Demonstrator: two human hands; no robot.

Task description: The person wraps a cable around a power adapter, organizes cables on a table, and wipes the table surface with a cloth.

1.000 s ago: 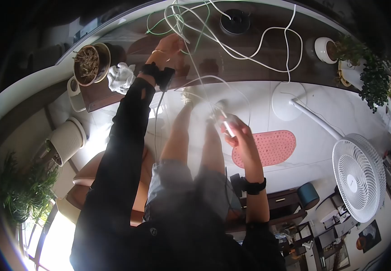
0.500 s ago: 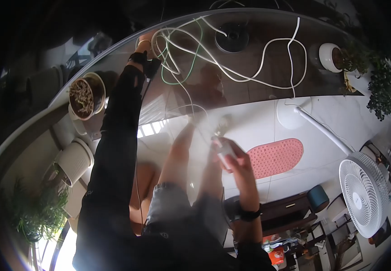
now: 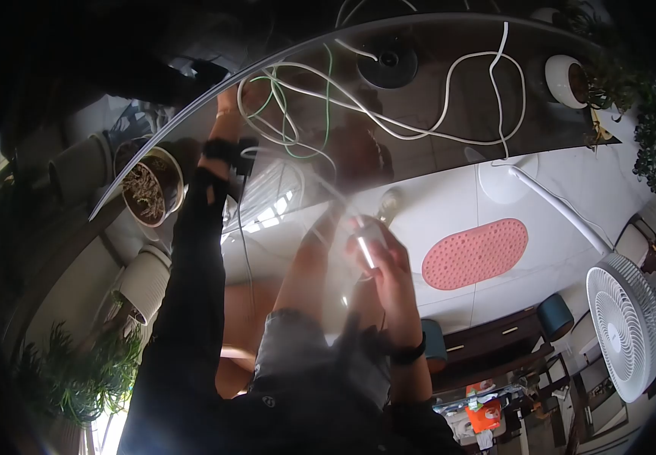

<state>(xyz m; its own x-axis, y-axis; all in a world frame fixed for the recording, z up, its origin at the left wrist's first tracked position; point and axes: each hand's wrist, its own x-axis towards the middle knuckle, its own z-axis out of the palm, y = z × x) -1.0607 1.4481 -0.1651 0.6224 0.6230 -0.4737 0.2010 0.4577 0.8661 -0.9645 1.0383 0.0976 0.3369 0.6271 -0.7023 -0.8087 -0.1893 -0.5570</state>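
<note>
My right hand (image 3: pixel 392 265) is closed around a small white block (image 3: pixel 367 241), possibly a charger or plug; blur and glare hide its exact kind. A pale cable (image 3: pixel 328 163) runs toward it from the dark glossy tabletop (image 3: pixel 426 98). My left hand (image 3: pixel 229 102) reaches to the tabletop's curved edge, right beside the loops of white cable (image 3: pixel 419 136) and thin green cable (image 3: pixel 328 91). Its fingers are hidden, so whether they grip anything does not show. A thin cord (image 3: pixel 243 220) hangs from the black device on my left wrist.
A black round object (image 3: pixel 387 64) and a white pot (image 3: pixel 566 81) are at the tabletop. A white fan (image 3: pixel 623 334) stands at right, with a pink mat (image 3: pixel 475 254) on the floor. Potted plants (image 3: pixel 150 186) line the left side.
My right hand has shifted slightly left with the white block, which is now more upright. My left hand has moved a little left and down along the edge. The view has shifted slightly.
</note>
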